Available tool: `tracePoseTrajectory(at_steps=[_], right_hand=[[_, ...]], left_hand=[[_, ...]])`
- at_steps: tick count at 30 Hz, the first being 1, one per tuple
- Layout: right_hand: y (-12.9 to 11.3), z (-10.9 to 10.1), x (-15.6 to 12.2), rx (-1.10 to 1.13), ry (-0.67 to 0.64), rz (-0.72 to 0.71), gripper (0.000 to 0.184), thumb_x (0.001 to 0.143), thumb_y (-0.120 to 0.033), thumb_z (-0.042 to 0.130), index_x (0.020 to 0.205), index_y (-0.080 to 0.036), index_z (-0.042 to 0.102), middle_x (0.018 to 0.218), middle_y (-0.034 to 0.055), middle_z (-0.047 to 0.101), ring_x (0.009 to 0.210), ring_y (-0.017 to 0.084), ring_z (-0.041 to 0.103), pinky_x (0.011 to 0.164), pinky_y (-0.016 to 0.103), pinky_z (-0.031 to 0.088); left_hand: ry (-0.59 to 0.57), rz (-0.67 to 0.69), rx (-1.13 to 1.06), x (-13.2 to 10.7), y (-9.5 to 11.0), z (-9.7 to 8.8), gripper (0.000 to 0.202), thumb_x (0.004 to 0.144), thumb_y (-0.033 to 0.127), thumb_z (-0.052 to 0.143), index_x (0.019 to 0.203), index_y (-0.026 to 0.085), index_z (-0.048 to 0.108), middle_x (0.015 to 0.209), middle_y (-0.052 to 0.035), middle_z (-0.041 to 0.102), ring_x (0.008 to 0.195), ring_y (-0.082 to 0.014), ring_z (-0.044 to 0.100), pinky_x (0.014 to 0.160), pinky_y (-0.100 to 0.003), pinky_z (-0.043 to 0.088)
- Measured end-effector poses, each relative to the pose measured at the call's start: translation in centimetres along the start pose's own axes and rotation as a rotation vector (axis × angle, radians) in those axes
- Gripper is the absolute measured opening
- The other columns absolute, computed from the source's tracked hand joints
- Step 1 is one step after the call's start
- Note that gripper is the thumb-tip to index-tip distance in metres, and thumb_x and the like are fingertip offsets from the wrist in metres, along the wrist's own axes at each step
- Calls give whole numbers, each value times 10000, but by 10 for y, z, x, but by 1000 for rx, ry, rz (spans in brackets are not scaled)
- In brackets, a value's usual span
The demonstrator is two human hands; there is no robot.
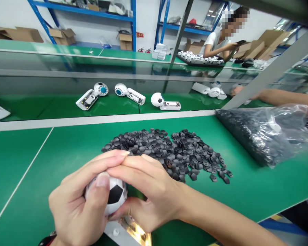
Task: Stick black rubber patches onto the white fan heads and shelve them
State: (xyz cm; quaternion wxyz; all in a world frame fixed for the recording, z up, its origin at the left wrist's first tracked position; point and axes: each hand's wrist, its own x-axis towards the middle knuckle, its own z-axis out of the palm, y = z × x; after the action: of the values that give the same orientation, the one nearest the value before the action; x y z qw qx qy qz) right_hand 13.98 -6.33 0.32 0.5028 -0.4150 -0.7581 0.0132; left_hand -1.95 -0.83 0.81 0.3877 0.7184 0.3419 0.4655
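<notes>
Both my hands wrap a small white ball-shaped shell with black pentagon patches (114, 197), held low over the green table (41, 191). My left hand (78, 201) cups it from the left with the thumb pressed on its front. My right hand (149, 191) closes over its top and right side, fingertips meeting the left fingers. Just beyond my hands lies a heap of small black pentagon pieces (169, 150). A white handle-like part (123, 234) pokes out below the ball.
A clear plastic bag of black pieces (261, 136) lies at the right. On the conveyor behind sit white ball-headed devices (91, 96), (129, 93), (165, 101). Another person's arm (277, 97) reaches in at the right; a seated person (220, 42) works at the far bench.
</notes>
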Motion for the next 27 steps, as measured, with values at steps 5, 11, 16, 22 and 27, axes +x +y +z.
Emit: tracePoseTrajectory(at_steps=[5, 11, 16, 22, 27], right_hand=[[6, 3, 0, -90, 32, -48, 418, 1034, -461, 519, 1234, -101, 586, 1144, 135, 744, 1088, 172, 699, 764, 294, 513], [-12, 0, -10, 16, -218, 311, 868, 882, -547, 724, 1548, -144, 340, 1451, 194, 567, 1278, 282, 604, 963, 393, 536], [17, -47, 17, 343, -433, 630, 895, 768, -278, 852, 1531, -231, 387, 1215, 63, 726, 892, 165, 740, 673, 227, 603], [171, -161, 59, -291, -55, 850, 363, 1039, -354, 501, 1220, -61, 619, 1057, 89, 709, 768, 125, 685, 672, 230, 544], [236, -183, 39, -461, -203, 795, 354, 1053, -416, 518, 1167, -110, 656, 1134, 61, 649, 933, 176, 686, 830, 331, 591]], left_hand=[[-6, 76, -6, 5, -7, 1, 271, 957, 273, 551, 986, 387, 795, 1051, 96, 794, 1033, -202, 747, 931, -312, 617], [82, -129, -214, 23, -12, 4, 237, 893, 351, 584, 939, 268, 800, 1046, 22, 798, 980, -215, 735, 862, -284, 608], [234, -253, -367, 37, -8, 9, 293, 906, 423, 616, 1168, 329, 707, 1312, 36, 680, 1243, -274, 599, 819, -326, 611], [35, -220, -191, 32, -14, 4, 261, 919, 510, 599, 1161, 418, 635, 1485, 103, 509, 1406, -362, 424, 1156, -536, 419], [-56, -112, 0, 24, -22, 2, 180, 930, 444, 624, 1062, 349, 703, 1395, 26, 603, 1204, -273, 616, 958, -337, 536]])
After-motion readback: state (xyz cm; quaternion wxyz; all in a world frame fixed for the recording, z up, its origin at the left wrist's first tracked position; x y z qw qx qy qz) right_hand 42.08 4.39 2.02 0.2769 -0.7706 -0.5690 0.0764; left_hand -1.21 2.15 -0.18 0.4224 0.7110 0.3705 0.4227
